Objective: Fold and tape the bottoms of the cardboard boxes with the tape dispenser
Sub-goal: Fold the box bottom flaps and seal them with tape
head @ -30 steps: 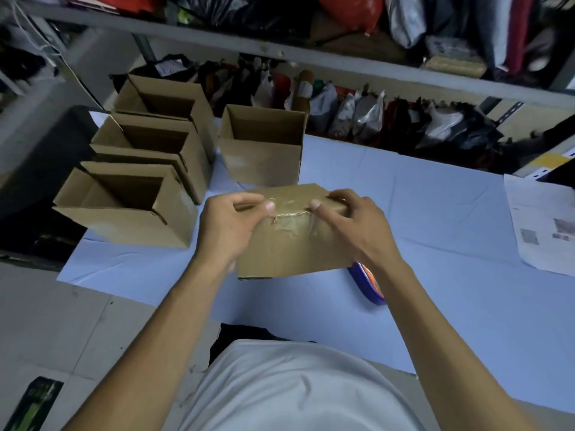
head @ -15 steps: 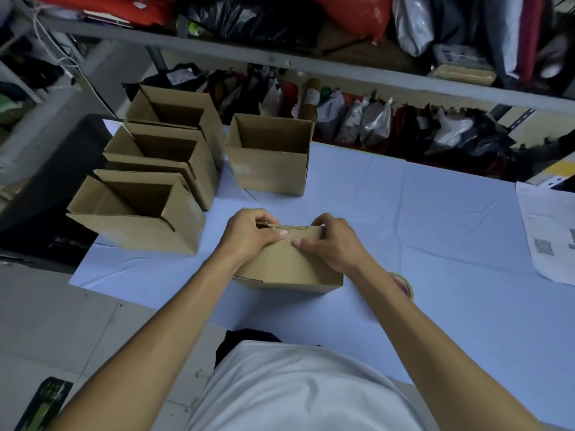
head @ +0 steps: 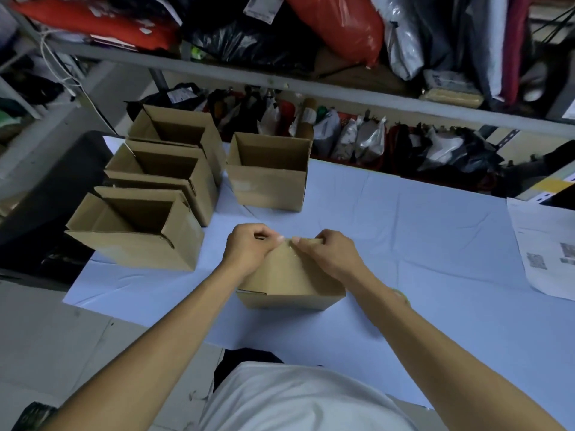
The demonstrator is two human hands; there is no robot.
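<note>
While both hands pinch its far edge, the box sits near the table's front edge.

Behind the desk: a shelf crammed with red bags and black bags. On its right edge: printed paper sheets.

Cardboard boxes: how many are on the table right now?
5. Three open boxes line the left edge: near, middle, far. One stands centre-back. One under both hands. None seems hidden.
</note>
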